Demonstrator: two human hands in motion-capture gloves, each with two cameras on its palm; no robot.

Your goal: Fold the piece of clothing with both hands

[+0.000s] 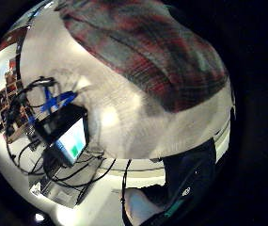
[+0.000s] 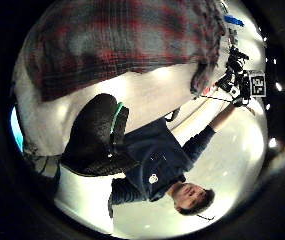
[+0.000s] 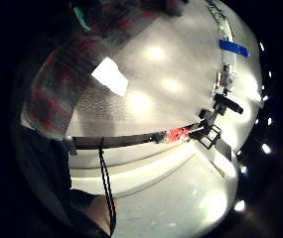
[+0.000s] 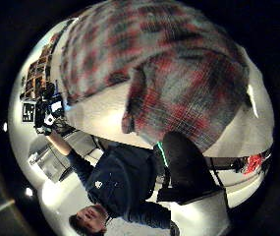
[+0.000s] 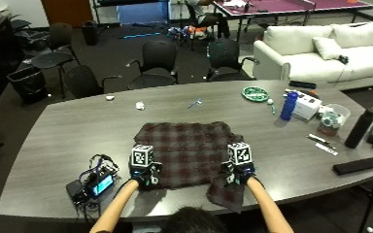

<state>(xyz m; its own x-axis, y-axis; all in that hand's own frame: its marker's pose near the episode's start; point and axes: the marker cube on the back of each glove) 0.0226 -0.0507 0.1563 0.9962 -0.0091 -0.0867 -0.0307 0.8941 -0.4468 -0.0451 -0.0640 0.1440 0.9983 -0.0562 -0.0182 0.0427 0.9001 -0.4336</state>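
Both hands over plaid garment's (image 5: 188, 151) near edge on table, grip unclear

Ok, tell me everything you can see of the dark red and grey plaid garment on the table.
The dark red and grey plaid garment lies spread mostly flat on the grey oval table, in front of the person. It looks like soft woven cloth, roughly rectangular, with a flap at its near right corner hanging toward the table's edge. The left hand is at its near left edge and the right hand at its near right edge, over the cloth. Whether either grips it cannot be told.
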